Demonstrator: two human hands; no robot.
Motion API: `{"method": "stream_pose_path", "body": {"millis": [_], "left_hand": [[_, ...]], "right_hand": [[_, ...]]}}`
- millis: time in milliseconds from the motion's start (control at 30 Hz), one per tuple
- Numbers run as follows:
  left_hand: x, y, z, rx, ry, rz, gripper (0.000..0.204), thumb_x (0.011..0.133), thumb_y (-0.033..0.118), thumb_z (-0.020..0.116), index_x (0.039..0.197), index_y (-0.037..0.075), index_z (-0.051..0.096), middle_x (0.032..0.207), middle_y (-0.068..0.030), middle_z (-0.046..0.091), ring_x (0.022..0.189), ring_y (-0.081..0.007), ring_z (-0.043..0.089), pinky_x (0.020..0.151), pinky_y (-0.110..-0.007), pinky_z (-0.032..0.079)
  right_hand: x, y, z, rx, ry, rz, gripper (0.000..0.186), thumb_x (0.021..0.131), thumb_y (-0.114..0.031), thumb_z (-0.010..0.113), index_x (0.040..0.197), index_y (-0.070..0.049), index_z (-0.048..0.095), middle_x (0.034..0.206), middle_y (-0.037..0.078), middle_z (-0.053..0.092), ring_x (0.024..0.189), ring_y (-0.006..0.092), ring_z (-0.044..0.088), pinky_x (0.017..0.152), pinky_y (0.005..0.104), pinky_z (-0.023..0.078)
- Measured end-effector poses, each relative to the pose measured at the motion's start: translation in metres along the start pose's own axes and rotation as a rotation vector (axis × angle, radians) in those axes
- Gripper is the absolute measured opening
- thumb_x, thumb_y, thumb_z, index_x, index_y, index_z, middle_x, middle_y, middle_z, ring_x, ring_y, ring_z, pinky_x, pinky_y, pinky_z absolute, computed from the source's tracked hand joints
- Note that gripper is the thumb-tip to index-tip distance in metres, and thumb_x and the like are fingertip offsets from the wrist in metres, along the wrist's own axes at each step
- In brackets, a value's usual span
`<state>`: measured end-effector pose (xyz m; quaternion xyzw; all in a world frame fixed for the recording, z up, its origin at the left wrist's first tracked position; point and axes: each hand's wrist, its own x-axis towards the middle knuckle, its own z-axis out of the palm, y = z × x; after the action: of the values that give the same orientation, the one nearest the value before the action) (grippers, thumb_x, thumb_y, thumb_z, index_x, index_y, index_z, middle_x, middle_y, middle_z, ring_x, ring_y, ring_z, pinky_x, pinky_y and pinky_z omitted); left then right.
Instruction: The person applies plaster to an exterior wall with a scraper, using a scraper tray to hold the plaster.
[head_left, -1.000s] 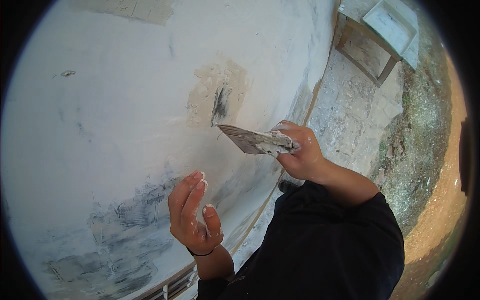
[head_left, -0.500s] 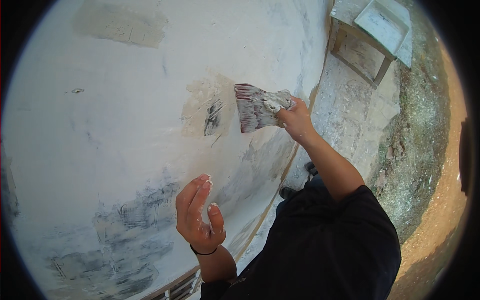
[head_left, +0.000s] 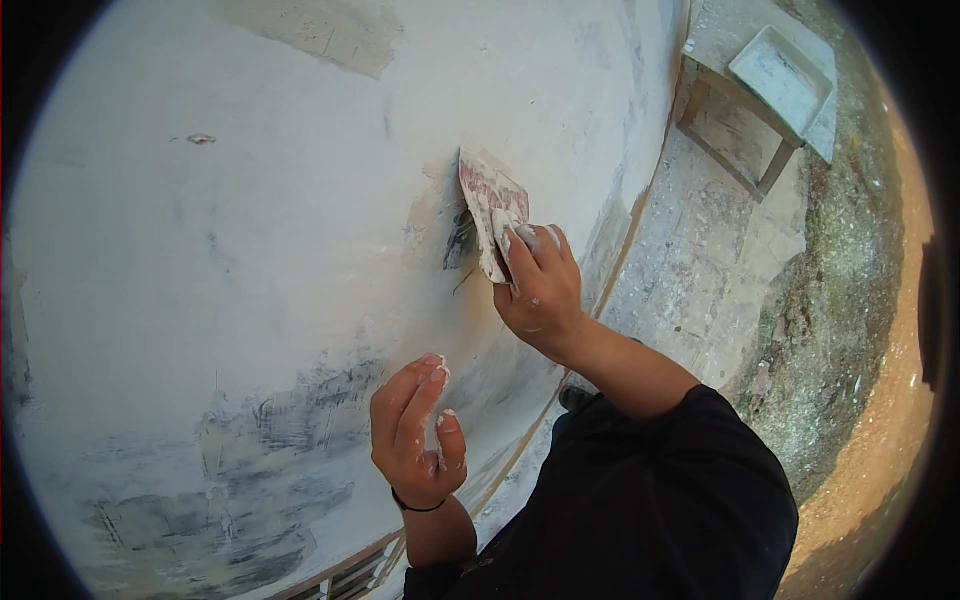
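My right hand (head_left: 543, 285) grips a wide putty knife (head_left: 492, 200) smeared with white filler, its handle hidden inside my fingers. The blade is tilted, with its edge at or close to the wall (head_left: 300, 240); whether it touches I cannot tell. Just left of the blade lies a dark bare spot (head_left: 459, 240), ringed by a damp beige patch of filler (head_left: 422, 215). Lower down, my left hand (head_left: 418, 430) is raised in front of the wall with fingers curved and thumb apart. It holds nothing, and white filler sticks to its fingertips.
Grey, rough patches (head_left: 230, 500) mark the wall's lower left, and another beige patch (head_left: 330, 30) is at the top. At upper right a low wooden table (head_left: 715, 75) carries a shallow white tray (head_left: 785, 85). Splattered paving (head_left: 690, 225) runs along the wall's foot. A slatted frame (head_left: 355, 578) shows at the bottom.
My right hand has swung down and left and turned over, bringing the putty knife to the dark spot with its other face showing. My left hand keeps its pose, slightly farther right.
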<state>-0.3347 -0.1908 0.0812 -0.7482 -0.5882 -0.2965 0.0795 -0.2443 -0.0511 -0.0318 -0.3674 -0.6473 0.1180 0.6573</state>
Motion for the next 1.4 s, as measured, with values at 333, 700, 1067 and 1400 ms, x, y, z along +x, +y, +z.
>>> {"method": "stream_pose_path", "body": {"millis": [333,700,1067,1400], "left_hand": [[0.003,0.0,0.001,-0.046,-0.021,0.029,0.029,0.078,0.003,0.052,0.105,-0.003,0.059,0.102,-0.0193,0.063,0.092,-0.0327,0.062,0.078,-0.038,0.048],[0.008,0.011,0.009,-0.057,-0.026,0.068,0.026,0.082,0.006,0.052,0.105,-0.002,0.059,0.102,-0.0191,0.064,0.092,-0.0328,0.062,0.078,-0.037,0.05],[0.001,0.013,0.006,-0.039,-0.024,0.026,0.024,0.083,0.007,0.052,0.104,-0.003,0.059,0.101,-0.0198,0.064,0.092,-0.0327,0.062,0.079,-0.037,0.05],[0.004,0.012,0.01,-0.055,-0.013,0.034,0.025,0.085,0.009,0.051,0.105,-0.004,0.058,0.1,-0.021,0.063,0.091,-0.0332,0.062,0.079,-0.038,0.05]], "right_hand": [[-0.052,-0.041,-0.001,0.002,-0.285,-0.157,0.048,0.055,-0.008,0.068,0.099,0.007,0.059,0.085,0.019,0.056,0.075,0.0335,0.057,0.066,0.0385,0.049],[0.022,0.04,-0.039,0.509,-0.53,0.451,0.024,0.07,0.006,0.053,0.092,0.002,0.063,0.082,0.009,0.064,0.069,0.0175,0.058,0.06,0.0313,0.047],[0.009,0.03,-0.033,1.285,-0.074,1.151,0.028,0.078,0.002,0.051,0.103,0.001,0.063,0.071,0.005,0.064,0.057,0.0068,0.054,0.048,0.0264,0.042],[-0.022,0.02,-0.025,1.176,0.136,1.324,0.022,0.078,0.0,0.051,0.097,0.004,0.061,0.072,0.003,0.062,0.056,0.0092,0.053,0.049,0.0261,0.042]]}}
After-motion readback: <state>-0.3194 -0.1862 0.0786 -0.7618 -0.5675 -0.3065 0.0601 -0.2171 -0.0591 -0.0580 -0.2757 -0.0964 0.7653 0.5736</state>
